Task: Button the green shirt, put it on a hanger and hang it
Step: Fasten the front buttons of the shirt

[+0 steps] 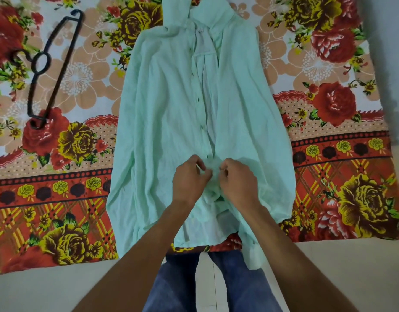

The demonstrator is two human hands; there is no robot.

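Note:
A pale green shirt lies flat on its back on a flowered sheet, collar at the far end, hem toward me. Its front stands open along the middle, with several dark buttons showing down the left placket. My left hand pinches the left front edge low on the shirt. My right hand pinches the right front edge just beside it, the two edges bunched between my fingers. A black plastic hanger lies on the sheet at the far left, apart from the shirt.
The flowered sheet in red, yellow and peach covers the surface on both sides of the shirt. Its near edge meets a pale floor. My legs in blue jeans show at the bottom.

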